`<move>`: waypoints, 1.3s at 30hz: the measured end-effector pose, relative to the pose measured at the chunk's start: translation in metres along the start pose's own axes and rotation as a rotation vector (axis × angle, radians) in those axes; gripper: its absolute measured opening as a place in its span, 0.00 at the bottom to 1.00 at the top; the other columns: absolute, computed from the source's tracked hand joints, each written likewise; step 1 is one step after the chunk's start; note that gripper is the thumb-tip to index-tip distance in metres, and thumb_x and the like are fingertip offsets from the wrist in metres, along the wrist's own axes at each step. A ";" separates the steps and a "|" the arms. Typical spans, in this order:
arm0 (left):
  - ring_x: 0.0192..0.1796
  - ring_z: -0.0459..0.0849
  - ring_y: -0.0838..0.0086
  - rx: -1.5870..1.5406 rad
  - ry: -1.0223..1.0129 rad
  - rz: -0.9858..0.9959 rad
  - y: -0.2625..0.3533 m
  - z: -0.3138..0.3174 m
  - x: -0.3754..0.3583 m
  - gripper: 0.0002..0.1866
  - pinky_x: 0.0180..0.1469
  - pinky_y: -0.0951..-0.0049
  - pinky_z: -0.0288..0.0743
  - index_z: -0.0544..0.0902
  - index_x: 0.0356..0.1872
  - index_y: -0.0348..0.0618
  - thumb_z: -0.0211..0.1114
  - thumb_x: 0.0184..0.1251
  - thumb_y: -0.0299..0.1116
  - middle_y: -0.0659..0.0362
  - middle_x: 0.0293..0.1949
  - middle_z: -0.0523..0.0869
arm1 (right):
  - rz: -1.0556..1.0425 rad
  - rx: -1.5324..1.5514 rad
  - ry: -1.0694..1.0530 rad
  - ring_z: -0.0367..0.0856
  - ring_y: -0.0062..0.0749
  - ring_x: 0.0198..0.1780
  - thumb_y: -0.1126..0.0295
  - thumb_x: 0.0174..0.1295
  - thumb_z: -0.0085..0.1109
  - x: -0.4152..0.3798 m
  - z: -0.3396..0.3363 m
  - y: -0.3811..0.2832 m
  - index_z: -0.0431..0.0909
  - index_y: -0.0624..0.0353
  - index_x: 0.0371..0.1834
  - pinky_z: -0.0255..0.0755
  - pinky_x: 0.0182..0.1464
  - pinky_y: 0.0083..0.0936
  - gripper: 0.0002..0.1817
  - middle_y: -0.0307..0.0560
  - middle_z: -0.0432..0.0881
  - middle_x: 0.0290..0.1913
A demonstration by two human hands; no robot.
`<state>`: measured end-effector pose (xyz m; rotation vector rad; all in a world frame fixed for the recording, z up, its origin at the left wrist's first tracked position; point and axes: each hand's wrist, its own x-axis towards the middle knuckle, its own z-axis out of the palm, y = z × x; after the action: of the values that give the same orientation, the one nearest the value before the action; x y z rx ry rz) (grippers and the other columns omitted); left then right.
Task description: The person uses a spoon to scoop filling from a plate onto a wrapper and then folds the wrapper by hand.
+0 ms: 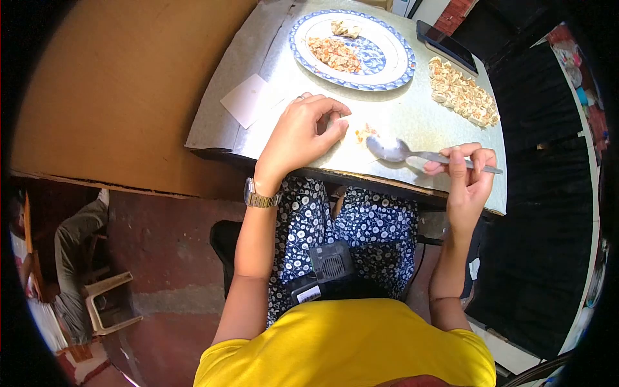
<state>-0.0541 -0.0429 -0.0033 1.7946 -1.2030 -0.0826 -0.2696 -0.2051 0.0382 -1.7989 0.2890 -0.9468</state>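
My right hand (465, 169) is closed around the handle of a metal spoon (389, 149), whose bowl points left, low over the tabletop. Beside the bowl lies a small heap of orange and tan filling (365, 133), possibly on a thin wrapper that blends with the bright table. My left hand (309, 129), with a watch on its wrist, rests at the table's front with curled fingers; what they pinch, if anything, is too small to make out. Behind them, a blue-rimmed oval plate (298, 48) holds more filling (334, 54) and a pale crumpled piece (345, 29).
Rows of pale folded pieces (461, 92) lie at the table's right, near a phone (446, 46). A white square (246, 100) lies at the left of the tabletop (277, 71). Another person's leg (80, 238) and a stool (106, 284) show at lower left.
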 end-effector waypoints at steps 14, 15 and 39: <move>0.34 0.81 0.76 -0.042 -0.016 -0.043 0.003 -0.003 -0.002 0.11 0.42 0.75 0.76 0.88 0.44 0.42 0.68 0.64 0.33 0.60 0.32 0.86 | -0.032 0.086 -0.015 0.86 0.32 0.35 0.79 0.74 0.49 0.000 0.015 0.009 0.54 0.57 0.39 0.84 0.43 0.24 0.12 0.50 0.76 0.37; 0.34 0.81 0.76 -0.044 -0.016 -0.048 0.004 -0.003 -0.002 0.11 0.42 0.75 0.76 0.88 0.44 0.42 0.68 0.64 0.33 0.60 0.32 0.85 | -0.014 0.106 -0.003 0.86 0.32 0.35 0.79 0.74 0.49 0.000 0.015 0.010 0.54 0.57 0.39 0.84 0.43 0.24 0.13 0.50 0.76 0.37; 0.26 0.82 0.70 0.035 0.625 0.292 0.055 -0.013 -0.053 0.06 0.32 0.73 0.75 0.83 0.33 0.39 0.72 0.55 0.23 0.56 0.25 0.84 | 0.005 0.429 0.182 0.87 0.40 0.35 0.74 0.75 0.51 0.011 0.002 0.048 0.56 0.55 0.41 0.85 0.38 0.28 0.11 0.59 0.80 0.43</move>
<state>-0.1126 0.0011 0.0212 1.4861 -0.9876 0.6256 -0.2502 -0.2310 0.0009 -1.3240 0.1858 -1.0800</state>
